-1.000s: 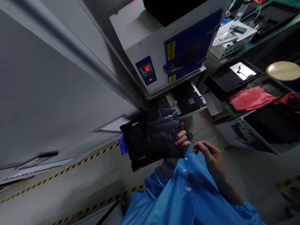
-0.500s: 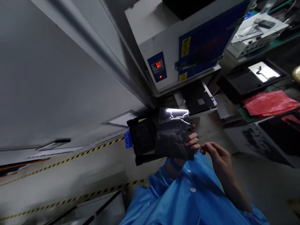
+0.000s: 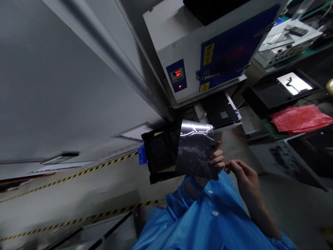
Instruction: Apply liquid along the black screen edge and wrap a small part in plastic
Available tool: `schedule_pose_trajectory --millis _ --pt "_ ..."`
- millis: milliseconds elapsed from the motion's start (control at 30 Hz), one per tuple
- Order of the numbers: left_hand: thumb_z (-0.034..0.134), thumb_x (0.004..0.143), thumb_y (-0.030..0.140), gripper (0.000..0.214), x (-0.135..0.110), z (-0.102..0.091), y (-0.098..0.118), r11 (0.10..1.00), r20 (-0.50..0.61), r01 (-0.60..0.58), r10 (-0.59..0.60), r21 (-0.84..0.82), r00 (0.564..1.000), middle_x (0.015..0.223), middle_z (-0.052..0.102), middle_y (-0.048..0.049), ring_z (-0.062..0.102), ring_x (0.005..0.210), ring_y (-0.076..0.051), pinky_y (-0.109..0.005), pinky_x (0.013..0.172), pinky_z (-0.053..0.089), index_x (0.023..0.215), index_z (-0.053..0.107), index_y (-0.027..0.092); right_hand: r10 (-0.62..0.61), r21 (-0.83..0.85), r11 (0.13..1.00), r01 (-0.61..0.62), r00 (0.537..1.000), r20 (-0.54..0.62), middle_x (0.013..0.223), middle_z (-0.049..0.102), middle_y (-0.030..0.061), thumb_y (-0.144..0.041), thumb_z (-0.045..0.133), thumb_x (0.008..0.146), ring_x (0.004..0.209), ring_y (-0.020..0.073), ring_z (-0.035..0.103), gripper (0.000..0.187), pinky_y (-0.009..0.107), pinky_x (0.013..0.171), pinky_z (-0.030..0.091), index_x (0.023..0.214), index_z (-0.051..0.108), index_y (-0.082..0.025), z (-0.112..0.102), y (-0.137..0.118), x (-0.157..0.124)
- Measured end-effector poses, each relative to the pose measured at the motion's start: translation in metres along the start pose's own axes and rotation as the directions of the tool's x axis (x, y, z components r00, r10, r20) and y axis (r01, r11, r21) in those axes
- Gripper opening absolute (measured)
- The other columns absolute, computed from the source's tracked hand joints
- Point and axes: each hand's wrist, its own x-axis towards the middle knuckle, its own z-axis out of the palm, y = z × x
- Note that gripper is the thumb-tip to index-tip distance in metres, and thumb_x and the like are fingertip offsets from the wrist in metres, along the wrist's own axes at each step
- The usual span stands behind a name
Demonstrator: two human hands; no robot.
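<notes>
Head camera: we look down past a blue coat (image 3: 208, 222) at two bare hands held in front of the chest.

The left hand (image 3: 217, 160) grips a shiny silver bag (image 3: 195, 149) by its near corner. The fingers are wrapped over the edge and the thumb is hidden behind it. A stack of black trays (image 3: 160, 156) sticks halfway out of the bag's far end, with a small blue tag (image 3: 141, 155) on its outer edge.

The bundle's long side runs away from the left hand, toward the left of the picture and a grey wall (image 3: 52, 86).

The right hand (image 3: 243, 175) hovers just beside the left hand, on the side away from the bundle. Its fingers are loosely curled and we can make out nothing in them. It does not touch the bag, so the left hand is the nearer one.

Beyond the hands stands a grey oven (image 3: 169, 31) with a blue door (image 3: 229, 48) and a red number display (image 3: 178, 73). To the right, a red plastic sheet (image 3: 299, 118) lies on a cluttered shelf. Yellow-and-black tape (image 3: 78, 170) marks the floor.
</notes>
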Motion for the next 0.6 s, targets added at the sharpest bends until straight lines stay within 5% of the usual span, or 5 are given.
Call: schedule_pose_trajectory --millis 300,433,600 --pt "0.028 0.114 0.018 0.058 0.008 -0.012 -0.005 0.996 -0.044 -0.018 0.022 0.086 0.999 0.076 0.021 0.005 0.011 0.057 -0.013 -0.017 0.051 0.024 0.088 0.08 0.019 0.008 -0.016 1.0 -0.007 1.0 0.012 0.068 0.07 0.0045 -0.081 0.079 0.089 0.067 0.0215 0.066 0.059 0.032 0.067 0.059 0.076 0.076 -0.023 -0.003 0.002 0.004" --pt "0.026 0.114 0.034 0.061 0.019 -0.042 -0.004 0.998 -0.073 -0.06 0.06 0.002 0.996 0.077 0.028 0.0032 0.02 0.057 -0.014 -0.019 0.049 0.025 0.094 0.082 0.019 0.045 -0.018 0.999 -0.045 0.999 0.007 0.067 0.069 0.0044 -0.088 0.08 0.082 0.067 0.0212 0.066 0.067 0.031 0.067 0.059 0.076 0.078 -0.022 -0.002 -0.001 0.006" --pt "0.066 0.095 0.045 0.025 0.043 -0.09 0.008 0.991 -0.111 -0.107 0.116 0.082 0.987 0.073 0.033 0.0034 0.025 0.054 -0.011 -0.02 0.047 0.022 0.087 0.078 0.024 0.113 0.022 0.993 -0.114 0.993 0.027 0.068 0.069 0.0047 -0.095 0.084 0.071 0.066 0.0204 0.066 0.075 0.031 0.066 0.058 0.075 0.079 -0.02 -0.001 0.001 0.024"
